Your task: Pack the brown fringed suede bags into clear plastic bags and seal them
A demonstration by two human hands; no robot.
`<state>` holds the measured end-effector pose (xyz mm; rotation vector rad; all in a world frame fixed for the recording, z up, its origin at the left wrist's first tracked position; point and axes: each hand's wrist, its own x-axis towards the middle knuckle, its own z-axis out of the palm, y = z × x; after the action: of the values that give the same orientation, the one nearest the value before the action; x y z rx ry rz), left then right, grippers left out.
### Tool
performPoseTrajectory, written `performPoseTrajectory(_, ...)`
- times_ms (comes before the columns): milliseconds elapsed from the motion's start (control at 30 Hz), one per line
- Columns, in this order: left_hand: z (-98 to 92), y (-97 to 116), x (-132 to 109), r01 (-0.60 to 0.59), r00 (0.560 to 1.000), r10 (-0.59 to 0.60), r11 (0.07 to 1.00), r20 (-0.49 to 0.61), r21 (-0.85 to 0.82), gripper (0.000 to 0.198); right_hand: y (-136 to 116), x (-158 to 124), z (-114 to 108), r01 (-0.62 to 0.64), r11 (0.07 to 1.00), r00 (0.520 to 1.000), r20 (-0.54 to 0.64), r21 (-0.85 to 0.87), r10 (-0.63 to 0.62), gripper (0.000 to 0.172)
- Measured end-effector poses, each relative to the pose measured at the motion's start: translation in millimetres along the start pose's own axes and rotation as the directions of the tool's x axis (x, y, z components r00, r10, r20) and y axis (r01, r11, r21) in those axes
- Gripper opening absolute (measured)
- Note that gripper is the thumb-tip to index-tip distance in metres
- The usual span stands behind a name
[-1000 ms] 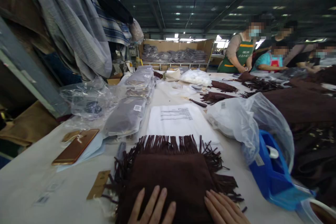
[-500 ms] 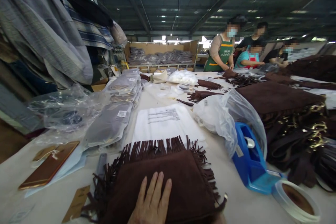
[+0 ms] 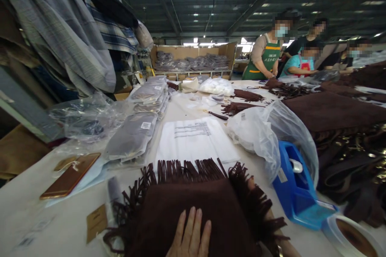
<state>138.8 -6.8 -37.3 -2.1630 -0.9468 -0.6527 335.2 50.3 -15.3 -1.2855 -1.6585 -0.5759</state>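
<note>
A dark brown fringed bag (image 3: 193, 192) lies in front of me, its fringe spread along the far edge and both sides. My left hand (image 3: 191, 235) rests flat on top of it, fingers stretched out. At the bag's right side, my right hand (image 3: 288, 245) is mostly hidden by the fringe, with a fingertip showing near its far end; I cannot see whether its fingers are closed. Just beyond the bag lies a white printed sheet or pouch (image 3: 196, 140). A brown card tag (image 3: 96, 223) sits to the left, beside the fringe.
Left are grey bagged packs (image 3: 131, 134), clear plastic (image 3: 81, 118) and a brown phone-like object (image 3: 70, 176). Right are a blue tape dispenser (image 3: 297, 196), a tape roll (image 3: 351, 235), a translucent plastic bag (image 3: 253, 128) and stacked brown bags (image 3: 334, 112). Co-workers (image 3: 263, 56) stand behind.
The fringe on the bag's right side has fanned outward, and my right hand has moved up along that side. My left hand stays flat on the bag. The view has shifted left.
</note>
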Motion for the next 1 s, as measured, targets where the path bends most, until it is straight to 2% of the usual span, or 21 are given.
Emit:
performPoseTrajectory(133,7.6,27.5,26.3,0.011,0.999,-0.011,1.000,-0.040,-0.004,0.031,18.4,-0.9,1.4,0.066,0.998,0.953,0.296,0.006,-0.065,0.048)
performPoseTrajectory(200,9.3,36.7,39.0,0.016,1.000,-0.016,1.000,-0.022,-0.014,0.030,26.7,-1.6,2.9,0.108,0.994,0.895,0.435,-0.002,-0.096,0.047)
performPoseTrajectory(267,9.7,40.3,47.4,0.016,1.000,-0.016,0.999,-0.020,-0.031,0.031,30.3,-3.5,5.9,0.130,0.991,0.850,0.517,-0.023,-0.100,0.046)
performPoseTrajectory(367,9.9,39.9,51.6,0.014,0.999,-0.016,0.998,-0.037,-0.065,0.031,25.5,-9.7,10.7,0.117,0.992,0.839,0.540,-0.051,-0.071,0.044)
performPoseTrajectory(433,11.7,41.5,50.8,0.040,0.996,-0.047,0.995,-0.076,-0.089,0.030,19.8,-15.8,11.5,0.109,0.994,0.831,0.549,-0.010,-0.086,0.045)
performPoseTrajectory(500,16.6,46.6,48.9,0.038,0.989,-0.052,0.994,-0.141,-0.099,0.028,18.7,-22.3,11.3,0.165,0.981,0.821,0.537,0.096,-0.191,0.041)
performPoseTrajectory(533,20.2,49.5,47.6,0.012,0.986,-0.027,0.996,-0.164,-0.092,0.026,21.0,-25.5,12.1,0.239,0.957,0.812,0.507,0.162,-0.288,0.038)
performPoseTrajectory(567,24.0,51.5,46.4,-0.034,0.990,0.023,0.996,-0.138,-0.078,0.025,25.1,-28.5,14.0,0.319,0.928,0.803,0.466,0.191,-0.371,0.036)
performPoseTrajectory(633,27.9,49.3,44.0,-0.127,0.991,0.129,0.988,0.017,-0.090,0.020,35.7,-33.6,21.1,0.464,0.865,0.771,0.395,0.188,-0.500,0.035)
performPoseTrajectory(700,20.0,33.2,41.7,-0.163,0.961,0.204,0.963,0.185,-0.214,0.015,44.4,-36.9,28.6,0.546,0.822,0.744,0.355,0.164,-0.566,0.037)
performPoseTrajectory(767,-1.4,0.9,36.8,-0.087,0.950,0.193,0.918,0.245,-0.387,0.016,47.8,-37.9,32.1,0.554,0.818,0.737,0.366,0.153,-0.568,0.041)
performPoseTrajectory(800,-15.2,-20.4,31.9,0.000,0.960,0.125,0.894,0.251,-0.448,0.018,47.7,-37.8,32.2,0.544,0.825,0.739,0.379,0.151,-0.557,0.043)
performPoseTrajectory(833,-29.2,-43.6,25.0,0.160,0.961,-0.030,0.868,0.274,-0.470,0.021,46.8,-37.5,31.5,0.536,0.831,0.737,0.394,0.153,-0.548,0.045)
performPoseTrajectory(867,-42.2,-67.4,15.8,0.345,0.916,-0.190,0.821,0.352,-0.455,0.026,45.6,-37.2,30.5,0.527,0.836,0.742,0.397,0.152,-0.540,0.046)
performPoseTrajectory(900,-53.4,-90.0,4.7,0.494,0.845,-0.324,0.777,0.426,-0.390,0.028,44.8,-37.0,29.7,0.527,0.836,0.741,0.399,0.152,-0.539,0.046)
performPoseTrajectory(933,-62.7,-110.1,-7.8,0.571,0.781,-0.397,0.767,0.483,-0.293,0.025,44.6,-37.0,29.2,0.537,0.830,0.738,0.392,0.154,-0.550,0.046)
performPoseTrajectory(967,-70.4,-126.7,-21.3,0.591,0.732,-0.416,0.782,0.540,-0.198,0.022,45.3,-37.4,29.4,0.546,0.823,0.737,0.379,0.155,-0.560,0.045)
performPoseTrajectory(1000,-77.0,-139.3,-35.0,0.600,0.706,-0.427,0.785,0.565,-0.157,0.018,46.9,-38.2,30.1,0.559,0.814,0.734,0.362,0.159,-0.574,0.045)
